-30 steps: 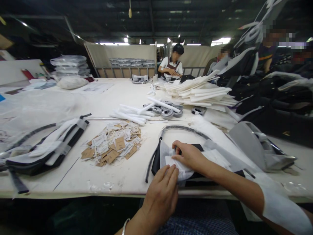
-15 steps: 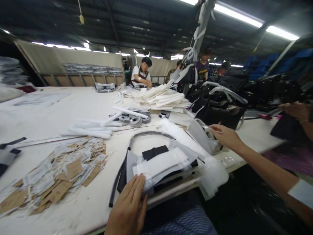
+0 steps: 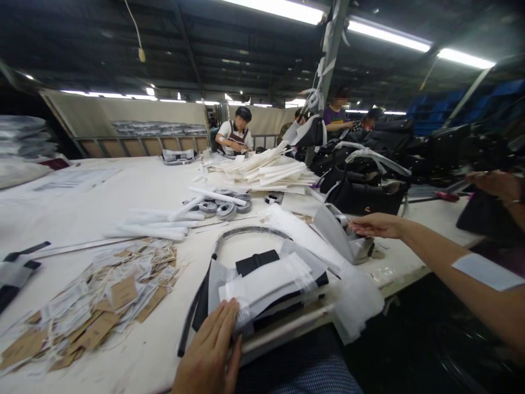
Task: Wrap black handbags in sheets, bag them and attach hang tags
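Observation:
A black handbag [image 3: 257,261] lies on its side near the table's front edge, wrapped with white paper [image 3: 268,284] and clear plastic. Its long strap [image 3: 241,231], in a clear sleeve, arcs out behind it. My left hand [image 3: 211,345] rests on the bag's near left end, fingers extended and thumb apart. Further right, my right hand [image 3: 377,225] is closed with fingertips pinched at a grey-white object [image 3: 334,232] that looks like a tape dispenser. What sits between those fingertips is too small to make out.
Paper tags with strings [image 3: 110,301] are heaped at left. Behind are white rolled sticks [image 3: 151,224], grey coiled straps [image 3: 225,208] and a stack of white strips [image 3: 262,169]. A black bag [image 3: 365,194] stands at right. A co-worker [image 3: 235,134] sits across; another person's hand [image 3: 498,183] shows at right.
My right hand has shifted slightly left and down at the grey-white object, its forearm more level. The left hand stays on the bag. The camera view has tilted a little.

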Demonstrator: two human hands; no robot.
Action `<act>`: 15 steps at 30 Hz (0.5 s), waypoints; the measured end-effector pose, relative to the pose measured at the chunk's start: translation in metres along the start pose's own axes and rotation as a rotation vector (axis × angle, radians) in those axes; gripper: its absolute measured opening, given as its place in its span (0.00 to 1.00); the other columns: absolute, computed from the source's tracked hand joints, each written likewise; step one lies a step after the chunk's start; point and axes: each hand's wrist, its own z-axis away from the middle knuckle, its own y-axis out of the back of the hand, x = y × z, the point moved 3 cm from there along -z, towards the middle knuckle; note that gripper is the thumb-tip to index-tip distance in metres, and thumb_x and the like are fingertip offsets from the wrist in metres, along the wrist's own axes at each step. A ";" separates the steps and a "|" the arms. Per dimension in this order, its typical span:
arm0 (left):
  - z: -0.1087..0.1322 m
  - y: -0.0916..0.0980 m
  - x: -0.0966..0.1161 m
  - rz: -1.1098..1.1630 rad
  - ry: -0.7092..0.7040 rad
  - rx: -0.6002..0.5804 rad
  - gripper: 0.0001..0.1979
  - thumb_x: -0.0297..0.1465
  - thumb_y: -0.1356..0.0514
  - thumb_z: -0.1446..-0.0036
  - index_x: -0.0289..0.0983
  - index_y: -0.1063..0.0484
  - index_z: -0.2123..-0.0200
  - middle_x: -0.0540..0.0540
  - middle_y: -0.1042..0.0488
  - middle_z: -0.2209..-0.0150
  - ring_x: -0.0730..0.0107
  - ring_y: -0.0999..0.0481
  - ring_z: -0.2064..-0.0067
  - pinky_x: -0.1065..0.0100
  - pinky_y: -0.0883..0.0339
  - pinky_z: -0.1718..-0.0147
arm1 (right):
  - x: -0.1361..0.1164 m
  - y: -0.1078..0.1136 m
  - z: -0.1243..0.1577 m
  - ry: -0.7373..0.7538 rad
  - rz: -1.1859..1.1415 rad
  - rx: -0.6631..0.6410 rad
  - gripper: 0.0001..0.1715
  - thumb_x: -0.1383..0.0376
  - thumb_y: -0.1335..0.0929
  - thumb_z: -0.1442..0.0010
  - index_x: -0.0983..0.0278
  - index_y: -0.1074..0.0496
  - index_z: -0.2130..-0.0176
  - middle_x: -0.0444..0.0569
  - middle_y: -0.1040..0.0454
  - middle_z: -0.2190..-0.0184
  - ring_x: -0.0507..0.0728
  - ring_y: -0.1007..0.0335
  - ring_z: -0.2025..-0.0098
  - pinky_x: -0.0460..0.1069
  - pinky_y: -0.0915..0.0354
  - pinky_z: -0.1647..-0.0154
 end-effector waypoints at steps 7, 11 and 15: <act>0.002 -0.001 -0.001 0.012 -0.001 -0.012 0.22 0.29 0.48 0.34 0.28 0.35 0.39 0.40 0.26 0.43 0.60 0.25 0.43 0.65 0.31 0.44 | 0.011 0.026 0.045 0.057 -0.103 0.091 0.09 0.66 0.31 0.36 0.69 0.23 0.63 0.59 0.20 0.60 0.53 0.22 0.65 0.41 0.25 0.63; 0.002 -0.002 -0.002 0.036 0.008 -0.008 0.23 0.29 0.47 0.34 0.29 0.37 0.38 0.40 0.26 0.43 0.59 0.25 0.43 0.65 0.30 0.45 | 0.048 0.025 0.070 0.135 -0.014 0.133 0.10 0.61 0.27 0.43 0.66 0.20 0.65 0.61 0.19 0.61 0.60 0.20 0.64 0.47 0.22 0.62; 0.002 0.000 -0.002 0.062 0.030 -0.016 0.25 0.30 0.47 0.34 0.31 0.39 0.36 0.41 0.26 0.43 0.59 0.25 0.44 0.64 0.29 0.46 | 0.087 0.004 0.076 0.369 0.201 0.238 0.13 0.57 0.31 0.42 0.61 0.20 0.71 0.59 0.18 0.68 0.64 0.20 0.68 0.51 0.22 0.67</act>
